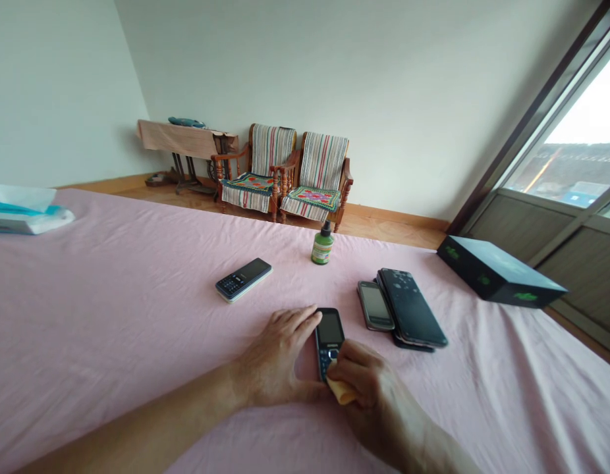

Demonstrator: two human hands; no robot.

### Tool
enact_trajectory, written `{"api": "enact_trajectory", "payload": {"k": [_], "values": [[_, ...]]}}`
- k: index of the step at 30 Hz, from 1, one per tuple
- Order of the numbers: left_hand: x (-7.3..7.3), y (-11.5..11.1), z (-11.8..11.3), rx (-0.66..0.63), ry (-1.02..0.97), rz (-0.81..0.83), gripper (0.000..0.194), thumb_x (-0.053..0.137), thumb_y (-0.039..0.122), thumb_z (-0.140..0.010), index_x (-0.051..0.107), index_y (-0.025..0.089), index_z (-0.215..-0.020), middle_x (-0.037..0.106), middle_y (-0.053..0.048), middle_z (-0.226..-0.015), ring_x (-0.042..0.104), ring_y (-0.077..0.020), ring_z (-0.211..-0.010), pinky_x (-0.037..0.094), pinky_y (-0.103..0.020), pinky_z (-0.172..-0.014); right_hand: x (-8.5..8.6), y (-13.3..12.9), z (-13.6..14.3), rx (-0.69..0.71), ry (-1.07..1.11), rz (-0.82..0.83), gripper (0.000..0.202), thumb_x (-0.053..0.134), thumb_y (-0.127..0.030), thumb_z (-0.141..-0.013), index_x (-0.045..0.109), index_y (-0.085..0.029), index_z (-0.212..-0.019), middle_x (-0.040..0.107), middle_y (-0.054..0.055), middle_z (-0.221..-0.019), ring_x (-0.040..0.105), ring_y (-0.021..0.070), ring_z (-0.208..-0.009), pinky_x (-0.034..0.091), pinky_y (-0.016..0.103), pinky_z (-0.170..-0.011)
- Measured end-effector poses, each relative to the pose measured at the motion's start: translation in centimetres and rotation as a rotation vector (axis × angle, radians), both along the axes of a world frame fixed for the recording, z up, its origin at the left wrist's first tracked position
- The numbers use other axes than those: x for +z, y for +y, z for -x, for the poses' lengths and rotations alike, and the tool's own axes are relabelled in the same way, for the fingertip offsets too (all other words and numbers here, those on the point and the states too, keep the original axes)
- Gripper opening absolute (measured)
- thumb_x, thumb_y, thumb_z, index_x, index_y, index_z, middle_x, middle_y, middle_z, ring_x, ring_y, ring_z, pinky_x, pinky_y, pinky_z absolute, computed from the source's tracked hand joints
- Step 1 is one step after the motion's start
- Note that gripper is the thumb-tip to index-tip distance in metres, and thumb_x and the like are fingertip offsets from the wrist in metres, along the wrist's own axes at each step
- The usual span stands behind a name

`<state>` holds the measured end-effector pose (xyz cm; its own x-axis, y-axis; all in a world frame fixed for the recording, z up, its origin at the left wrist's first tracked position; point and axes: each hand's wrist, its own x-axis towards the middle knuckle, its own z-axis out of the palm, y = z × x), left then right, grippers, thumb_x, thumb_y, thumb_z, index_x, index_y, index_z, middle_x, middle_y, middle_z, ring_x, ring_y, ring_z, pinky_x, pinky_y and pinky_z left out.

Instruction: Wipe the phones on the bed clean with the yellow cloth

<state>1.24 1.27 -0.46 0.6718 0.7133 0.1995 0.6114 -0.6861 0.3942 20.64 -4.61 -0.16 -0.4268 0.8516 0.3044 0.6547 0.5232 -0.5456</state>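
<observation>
A dark keypad phone (329, 329) lies face up on the pink sheet, its screen end pointing away from me. My left hand (280, 359) steadies it, fingertips at its upper left edge and thumb by its bottom end. Bunched in the closed fingers of my right hand (377, 388) is a yellow cloth (342, 392), pressed on the lower keypad. Those fingers hide part of the keys. To the right lie a small grey phone (376, 305) and a larger black smartphone (412, 308), which rests on another dark device.
Another keypad phone (244, 279) lies at the left. A green spray bottle (323, 246) stands near the sheet's far edge. At the right is a black box (497, 270), at the far left a tissue pack (33, 220). Two wooden chairs (315, 168) stand by the wall.
</observation>
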Motion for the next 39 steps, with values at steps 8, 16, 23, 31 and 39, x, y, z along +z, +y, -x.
{"api": "enact_trajectory", "payload": {"k": [8, 16, 23, 31, 39], "values": [[0.1, -0.1, 0.0, -0.004, -0.017, -0.004, 0.094, 0.067, 0.068, -0.068, 0.037, 0.017, -0.141, 0.038, -0.016, -0.146, 0.036, -0.035, -0.133, 0.029, -0.05, -0.108, 0.9, 0.0, -1.3, -0.081, -0.058, 0.006, 0.025, 0.045, 0.008, -0.067, 0.049, -0.016, -0.059, 0.047, 0.0, -0.07, 0.044, 0.0116, -0.064, 0.027, 0.025, -0.056], [0.3, -0.1, -0.1, 0.0, 0.005, -0.004, 0.093, 0.07, 0.064, -0.067, 0.039, 0.015, -0.14, 0.038, -0.016, -0.146, 0.036, -0.035, -0.133, 0.029, -0.049, -0.109, 0.4, 0.1, -1.5, -0.156, 0.043, -0.023, 0.026, 0.047, 0.004, -0.071, 0.059, -0.017, -0.078, 0.052, 0.002, -0.077, 0.049, 0.0134, -0.068, 0.033, 0.024, -0.06], [0.6, -0.2, -0.2, -0.006, 0.032, 0.015, 0.095, 0.066, 0.067, -0.069, 0.037, 0.012, -0.141, 0.036, -0.018, -0.148, 0.034, -0.0341, -0.135, 0.029, -0.048, -0.109, 0.3, 0.0, -1.3, -0.111, 0.007, 0.046, 0.025, 0.048, 0.005, -0.074, 0.06, -0.017, -0.075, 0.052, 0.002, -0.078, 0.049, 0.0135, -0.069, 0.033, 0.025, -0.061], [0.4, -0.1, 0.0, -0.017, 0.017, 0.014, 0.095, 0.066, 0.069, -0.069, 0.036, 0.017, -0.142, 0.035, -0.016, -0.148, 0.034, -0.0342, -0.134, 0.028, -0.05, -0.109, 2.0, -0.3, -2.0, 0.041, 0.015, 0.141, 0.03, 0.047, 0.008, -0.074, 0.063, -0.017, -0.072, 0.054, 0.0, -0.076, 0.053, 0.011, -0.068, 0.036, 0.022, -0.061], [0.2, -0.1, 0.0, -0.016, 0.009, 0.015, 0.094, 0.067, 0.067, -0.069, 0.035, 0.018, -0.142, 0.036, -0.016, -0.148, 0.034, -0.035, -0.134, 0.027, -0.051, -0.109, 1.1, 0.3, -2.3, -0.001, 0.04, 0.087, 0.04, 0.045, 0.01, -0.071, 0.068, -0.019, -0.087, 0.055, 0.002, -0.082, 0.055, 0.0133, -0.074, 0.04, 0.023, -0.065]]}}
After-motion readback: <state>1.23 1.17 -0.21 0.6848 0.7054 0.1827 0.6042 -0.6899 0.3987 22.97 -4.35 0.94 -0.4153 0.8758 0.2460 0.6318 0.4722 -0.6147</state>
